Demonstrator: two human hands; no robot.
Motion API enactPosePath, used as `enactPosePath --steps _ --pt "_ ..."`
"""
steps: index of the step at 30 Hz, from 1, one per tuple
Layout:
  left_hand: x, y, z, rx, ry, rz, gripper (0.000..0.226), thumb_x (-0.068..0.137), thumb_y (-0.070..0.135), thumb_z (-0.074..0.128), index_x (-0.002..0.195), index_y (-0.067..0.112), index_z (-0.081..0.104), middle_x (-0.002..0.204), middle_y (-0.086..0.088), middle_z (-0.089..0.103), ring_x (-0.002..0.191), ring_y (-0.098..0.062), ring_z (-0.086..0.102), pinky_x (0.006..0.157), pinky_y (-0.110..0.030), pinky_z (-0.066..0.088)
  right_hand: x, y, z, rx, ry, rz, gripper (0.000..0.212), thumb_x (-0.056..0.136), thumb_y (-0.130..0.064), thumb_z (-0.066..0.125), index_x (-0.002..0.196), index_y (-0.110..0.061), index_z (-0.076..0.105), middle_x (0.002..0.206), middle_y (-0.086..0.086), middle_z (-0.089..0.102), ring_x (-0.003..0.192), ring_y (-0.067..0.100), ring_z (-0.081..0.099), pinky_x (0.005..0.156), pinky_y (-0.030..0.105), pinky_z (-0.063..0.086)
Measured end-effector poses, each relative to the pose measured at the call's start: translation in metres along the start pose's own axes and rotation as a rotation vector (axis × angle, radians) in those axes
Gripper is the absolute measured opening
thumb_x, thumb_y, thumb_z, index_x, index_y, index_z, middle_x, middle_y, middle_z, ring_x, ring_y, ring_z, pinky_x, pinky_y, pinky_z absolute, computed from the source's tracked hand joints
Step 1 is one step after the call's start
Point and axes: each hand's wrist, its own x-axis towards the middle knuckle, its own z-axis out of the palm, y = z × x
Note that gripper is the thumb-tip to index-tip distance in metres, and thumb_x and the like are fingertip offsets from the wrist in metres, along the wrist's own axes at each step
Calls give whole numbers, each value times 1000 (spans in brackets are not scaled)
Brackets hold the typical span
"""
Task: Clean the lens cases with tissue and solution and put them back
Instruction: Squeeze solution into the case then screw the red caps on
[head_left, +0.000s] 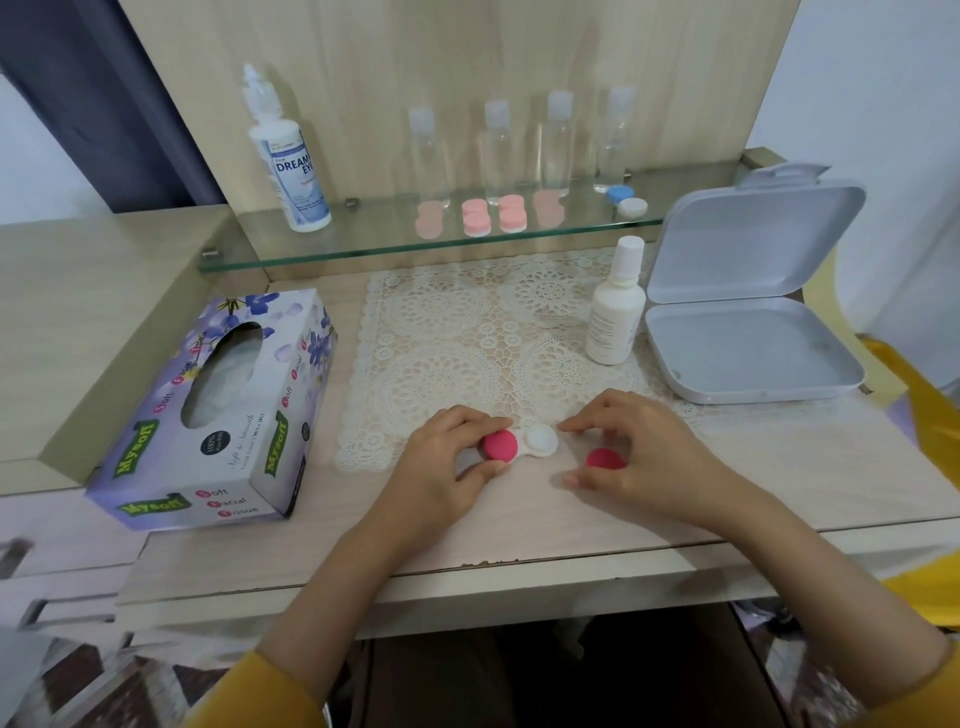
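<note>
A white lens case (540, 441) lies at the near edge of the lace mat (467, 332). Its left well carries a pink cap (500, 445); its right well is uncovered. My left hand (447, 462) grips the case at the capped end, thumb and fingers curled round it. A second pink cap (605, 459) lies loose on the table under my right hand (644, 457), whose curled fingers hover around it; contact is unclear. A small white solution bottle (615, 306) stands on the mat. A tissue box (223, 410) sits at the left.
A glass shelf (363, 244) at the back bears a large solution bottle (288, 156), several clear bottles (556, 145), pale pink lens cases (493, 213) and a blue-and-white case (626, 200). An open grey box (748, 312) stands at the right.
</note>
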Motion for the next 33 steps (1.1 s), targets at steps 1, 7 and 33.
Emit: enactPosePath --steps 1,7,33 --pt "0 0 0 -3 2 -7 41 76 26 64 115 14 63 98 8 57 92 -6 53 87 -23 42 -3 1 -1 -9 -11 4 46 64 -42 79 106 -26 67 93 -9 56 84 5 49 75 20 35" --pt "-3 0 1 -11 7 -2 54 75 44 59 120 14 60 101 5 59 93 -6 54 88 -28 43 -12 4 1 -52 -27 -21 28 74 -19 73 101 -24 69 81 -19 43 71 -7 41 67 13 30" --pt "1 -3 7 38 46 24 33 75 26 64 104 12 69 92 1 60 87 -4 49 82 -6 34 24 -30 3 -190 -137 -96 17 80 -20 64 95 -13 66 83 -2 51 74 11 43 65 21 33"
